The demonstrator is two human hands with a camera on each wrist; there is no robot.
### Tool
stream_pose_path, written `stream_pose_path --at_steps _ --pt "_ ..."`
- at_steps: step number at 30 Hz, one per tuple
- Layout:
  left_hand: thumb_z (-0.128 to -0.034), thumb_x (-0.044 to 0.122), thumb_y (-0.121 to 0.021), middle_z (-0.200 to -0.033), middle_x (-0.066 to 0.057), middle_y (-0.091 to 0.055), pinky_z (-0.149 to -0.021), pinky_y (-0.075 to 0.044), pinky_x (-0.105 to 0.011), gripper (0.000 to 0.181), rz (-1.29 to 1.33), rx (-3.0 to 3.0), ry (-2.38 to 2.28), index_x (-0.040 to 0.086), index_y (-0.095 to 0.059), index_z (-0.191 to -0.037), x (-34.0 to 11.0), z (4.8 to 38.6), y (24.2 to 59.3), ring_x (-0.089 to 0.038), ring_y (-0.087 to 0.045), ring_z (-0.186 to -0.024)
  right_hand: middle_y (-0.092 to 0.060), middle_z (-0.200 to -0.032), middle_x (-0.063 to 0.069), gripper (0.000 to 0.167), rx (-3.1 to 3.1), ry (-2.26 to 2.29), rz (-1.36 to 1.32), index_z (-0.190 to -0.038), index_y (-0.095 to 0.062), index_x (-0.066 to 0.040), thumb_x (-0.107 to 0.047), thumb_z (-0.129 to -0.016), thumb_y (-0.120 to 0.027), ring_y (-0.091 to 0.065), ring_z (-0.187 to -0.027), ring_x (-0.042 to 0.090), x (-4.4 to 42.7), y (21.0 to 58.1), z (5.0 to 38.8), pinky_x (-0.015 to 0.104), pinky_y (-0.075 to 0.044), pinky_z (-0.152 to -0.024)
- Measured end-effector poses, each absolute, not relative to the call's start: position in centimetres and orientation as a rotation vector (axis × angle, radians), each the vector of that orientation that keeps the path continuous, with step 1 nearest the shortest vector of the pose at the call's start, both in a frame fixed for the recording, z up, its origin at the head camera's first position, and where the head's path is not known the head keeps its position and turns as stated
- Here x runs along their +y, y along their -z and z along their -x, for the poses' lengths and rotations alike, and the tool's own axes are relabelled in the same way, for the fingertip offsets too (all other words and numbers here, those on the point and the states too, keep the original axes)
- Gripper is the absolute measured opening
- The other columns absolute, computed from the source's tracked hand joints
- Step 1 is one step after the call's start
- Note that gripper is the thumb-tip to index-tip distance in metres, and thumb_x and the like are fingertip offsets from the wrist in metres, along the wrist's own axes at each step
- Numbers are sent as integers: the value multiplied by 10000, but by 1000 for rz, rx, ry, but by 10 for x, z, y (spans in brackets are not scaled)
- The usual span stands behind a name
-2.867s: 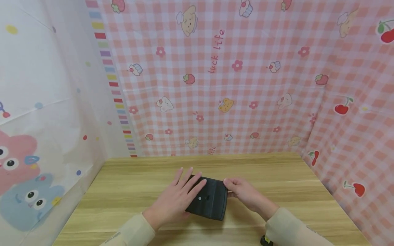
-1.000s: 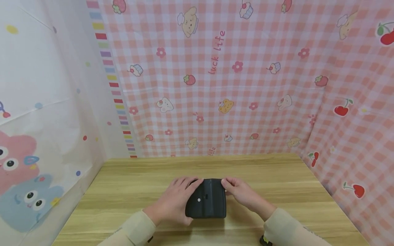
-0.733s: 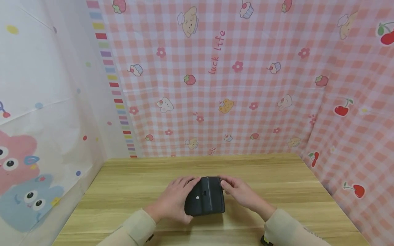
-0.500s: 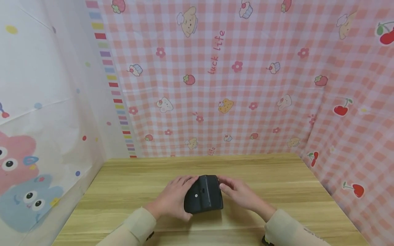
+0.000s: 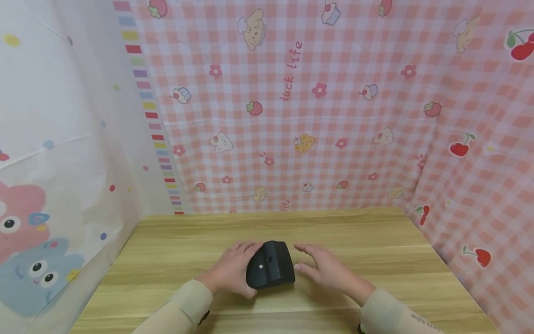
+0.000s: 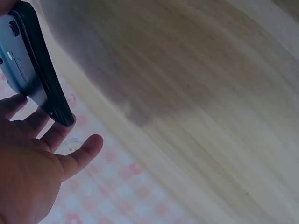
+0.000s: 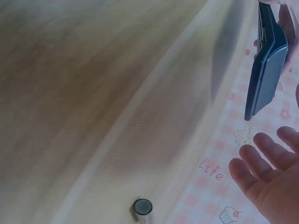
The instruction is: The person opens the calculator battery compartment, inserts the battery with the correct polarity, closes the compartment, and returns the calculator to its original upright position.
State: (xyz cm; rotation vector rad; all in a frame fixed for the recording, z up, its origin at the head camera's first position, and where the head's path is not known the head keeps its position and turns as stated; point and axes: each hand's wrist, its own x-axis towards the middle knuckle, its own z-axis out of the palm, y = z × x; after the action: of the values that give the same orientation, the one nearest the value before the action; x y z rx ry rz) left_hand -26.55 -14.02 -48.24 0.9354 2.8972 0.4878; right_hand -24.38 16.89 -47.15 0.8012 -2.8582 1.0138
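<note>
A black calculator (image 5: pixel 278 264), its back turned up with a pale round spot on it, is held above the wooden table. My left hand (image 5: pixel 231 269) grips its left side, thumb at the near edge and fingers at the far edge. In the left wrist view the calculator (image 6: pixel 46 74) is seen from the side, against the fingers. My right hand (image 5: pixel 329 273) is just right of it, fingers spread and a gap between. The right wrist view shows the calculator (image 7: pixel 266 79) edge-on, with what look like keys, apart from the right fingertips. Its front is mostly hidden.
The wooden table (image 5: pixel 354 232) meets a pink checked cloth (image 5: pixel 317 116) at the back and another at the right. A white patterned cloth (image 5: pixel 83 162) hangs at the left. A small dark-topped cylinder (image 7: pixel 142 206) shows low in the right wrist view.
My right hand has released the calculator's right edge and opened beside it. The left hand has shifted slightly left, and the calculator has tilted in its grip.
</note>
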Motion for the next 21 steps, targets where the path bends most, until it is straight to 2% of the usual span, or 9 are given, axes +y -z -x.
stream_pose_path --at_steps 5,9,21 --pt "-621 420 -929 -1626 -160 -486 -1177 -424 -668 1242 -884 2860 -508 103 -338 -1665 -141 271 487 -422 -466 -1474 -619 -1530 162 597 -2872 -897 -805 -1520 -565 -39 -357 -1037 -714 -573 -1430 404 173 476 238 598 -473 -1172" --pt "-621 410 -932 -1624 -174 -486 -1186 -414 -677 1236 -857 2838 -490 101 -344 -1663 -139 275 489 -436 -458 -1482 -649 -1493 155 560 -2851 -797 -821 -1494 -587 -38 -306 -1024 -734 -603 -1394 392 176 481 235 586 -493 -1153" --pt "-622 386 -963 -1629 -141 -488 -1182 -426 -640 1215 -887 2783 -442 102 -376 -1647 -129 292 496 -402 -460 -1477 -656 -1484 143 550 -2864 -690 -834 -1493 -594 -74 -321 -1022 -733 -622 -1373 372 181 486 228 572 -509 -1144"
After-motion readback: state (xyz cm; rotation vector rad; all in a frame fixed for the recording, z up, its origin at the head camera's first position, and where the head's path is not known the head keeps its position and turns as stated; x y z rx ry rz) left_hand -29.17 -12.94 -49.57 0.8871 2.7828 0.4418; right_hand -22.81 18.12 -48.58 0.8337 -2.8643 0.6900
